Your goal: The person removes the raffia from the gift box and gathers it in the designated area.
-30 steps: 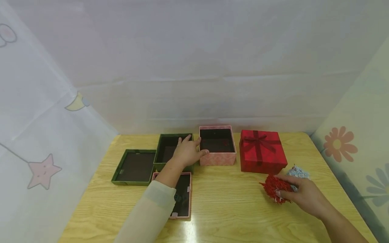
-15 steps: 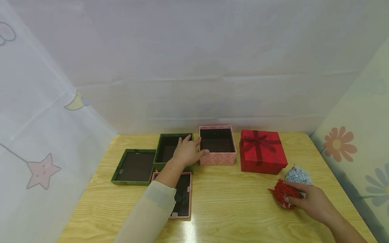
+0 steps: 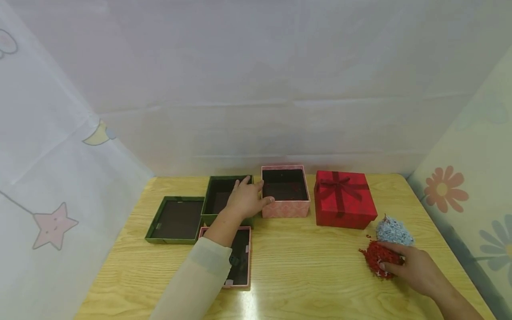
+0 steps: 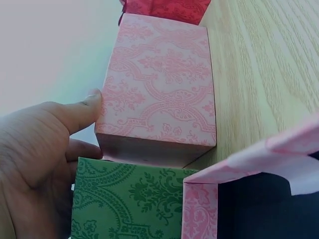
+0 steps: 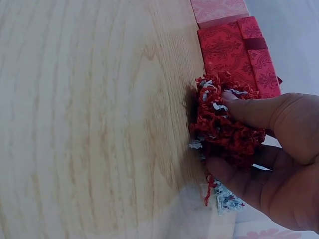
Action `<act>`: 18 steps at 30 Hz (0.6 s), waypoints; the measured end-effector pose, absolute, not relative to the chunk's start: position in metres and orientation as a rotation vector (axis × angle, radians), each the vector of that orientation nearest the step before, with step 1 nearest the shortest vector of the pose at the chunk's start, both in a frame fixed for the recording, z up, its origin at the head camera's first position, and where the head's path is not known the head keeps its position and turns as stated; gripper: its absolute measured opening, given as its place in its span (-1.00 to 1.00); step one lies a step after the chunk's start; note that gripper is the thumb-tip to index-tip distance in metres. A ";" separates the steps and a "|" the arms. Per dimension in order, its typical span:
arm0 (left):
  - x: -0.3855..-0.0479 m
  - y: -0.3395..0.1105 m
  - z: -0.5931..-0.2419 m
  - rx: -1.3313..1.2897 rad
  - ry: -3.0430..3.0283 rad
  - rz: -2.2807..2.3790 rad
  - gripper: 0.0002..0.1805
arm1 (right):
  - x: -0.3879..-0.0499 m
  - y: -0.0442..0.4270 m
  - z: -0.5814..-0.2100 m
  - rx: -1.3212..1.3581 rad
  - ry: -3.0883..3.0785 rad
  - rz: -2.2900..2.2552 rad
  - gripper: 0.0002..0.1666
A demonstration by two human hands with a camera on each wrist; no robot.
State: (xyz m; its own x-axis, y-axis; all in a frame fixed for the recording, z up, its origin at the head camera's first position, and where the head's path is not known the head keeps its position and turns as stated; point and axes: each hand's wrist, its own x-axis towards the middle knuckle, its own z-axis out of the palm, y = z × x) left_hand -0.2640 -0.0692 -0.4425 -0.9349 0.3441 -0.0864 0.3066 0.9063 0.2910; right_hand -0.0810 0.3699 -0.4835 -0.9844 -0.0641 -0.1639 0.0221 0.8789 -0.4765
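My right hand point(image 3: 416, 270) grips a clump of red shredded paper point(image 3: 377, 258) at the table's right side; thumb and fingers hold it from two sides in the right wrist view. Bits of white are mixed into the clump. Just behind it lies a pile of pale blue shredded paper point(image 3: 394, 231). My left hand point(image 3: 245, 198) spreads over the uncovered green box point(image 3: 208, 218) and reaches to the uncovered pink box point(image 3: 286, 210). In the left wrist view its thumb touches the pink box point(image 4: 159, 79); some fingertips are hidden behind the green box point(image 4: 127, 199).
A lidded red box point(image 3: 346, 195) with a dark ribbon bow stands right of the pink box. An upturned green lid point(image 3: 178, 220) lies at the left, and an upturned pink lid point(image 3: 249, 262) lies partly under the left forearm. Pale cloth walls point(image 3: 256, 89) surround the wooden table point(image 3: 304, 275).
My right hand has moved right and nearer with the red shredded paper, uncovering more of the blue pile. A small red scrap now lies apart from the clump. My left hand stays put.
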 end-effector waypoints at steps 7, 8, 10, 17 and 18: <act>-0.263 -0.069 -0.441 0.540 2.952 0.455 -0.14 | -0.081 0.370 -0.480 -0.082 2.912 -0.661 -0.17; -0.263 -0.069 -0.440 0.544 2.955 0.466 -0.13 | -0.081 0.370 -0.479 -0.090 2.917 -0.648 -0.17; -0.263 -0.068 -0.439 0.557 2.967 0.474 -0.12 | -0.081 0.370 -0.476 -0.105 2.923 -0.632 -0.16; -0.260 -0.064 -0.433 0.608 3.004 0.483 -0.15 | -0.082 0.371 -0.465 -0.108 2.881 -0.679 -0.11; -0.259 -0.063 -0.432 0.614 3.002 0.496 -0.15 | -0.083 0.371 -0.463 -0.108 2.875 -0.683 -0.10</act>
State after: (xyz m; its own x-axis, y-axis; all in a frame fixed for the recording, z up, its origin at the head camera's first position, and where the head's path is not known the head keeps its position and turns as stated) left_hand -0.2586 -0.0629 -0.4324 -0.9211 0.3884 0.0263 0.3762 0.8709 0.3164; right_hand -0.0828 0.3709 -0.4629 -0.9804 -0.1125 -0.1617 -0.0277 0.8916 -0.4520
